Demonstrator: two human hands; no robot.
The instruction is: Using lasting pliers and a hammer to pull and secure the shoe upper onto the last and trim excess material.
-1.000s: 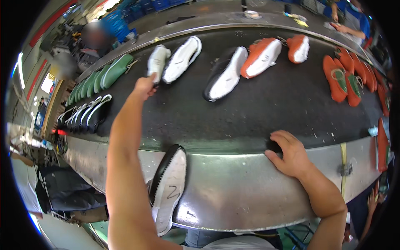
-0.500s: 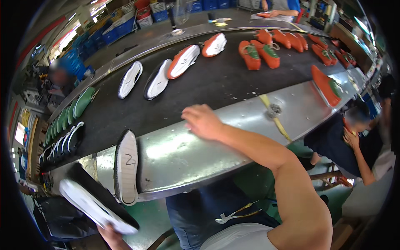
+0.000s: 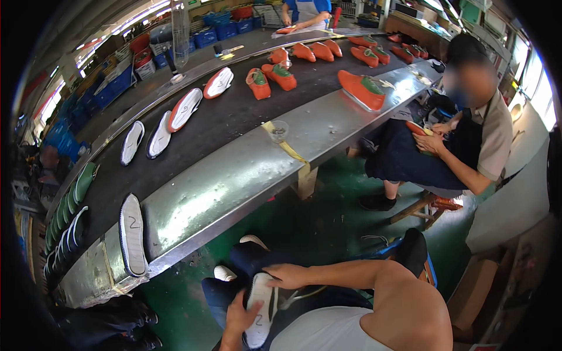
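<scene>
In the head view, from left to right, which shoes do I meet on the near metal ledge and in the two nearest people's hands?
Sole-up shoe on the ledge, wearer's held shoe, orange-green shoe, co-worker's shoe.

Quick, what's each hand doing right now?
Left hand: closed on the white-soled shoe, at its left side.
Right hand: holding the same shoe by its far end.

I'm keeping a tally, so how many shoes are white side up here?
6: one shoe in your left hand and right hand; another shoe on the metal ledge; four on the black belt: two dark-edged, two orange. Others may be hidden.
</scene>
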